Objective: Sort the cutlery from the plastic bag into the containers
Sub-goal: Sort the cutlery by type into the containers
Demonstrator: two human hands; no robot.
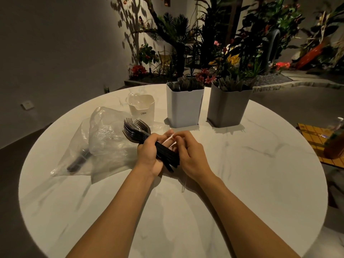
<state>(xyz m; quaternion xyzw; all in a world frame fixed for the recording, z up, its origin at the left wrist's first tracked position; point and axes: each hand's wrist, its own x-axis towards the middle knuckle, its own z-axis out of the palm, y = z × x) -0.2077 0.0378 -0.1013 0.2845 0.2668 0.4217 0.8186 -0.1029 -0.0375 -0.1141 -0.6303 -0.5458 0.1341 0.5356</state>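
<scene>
My left hand grips a bundle of black plastic forks by the handles, tines pointing up and to the left. My right hand pinches a thin clear band wrapped round the handles. A crumpled clear plastic bag lies left of the hands with a dark piece of cutlery inside. Behind stand three containers: a small white one with clear spoons, a light blue one with dark forks, and a grey one with dark knives.
The round white marble table carries a yellow gridded mat and a bottle at its right edge. A thin clear strip lies under my right wrist. Plants and flowers fill the background beyond the table.
</scene>
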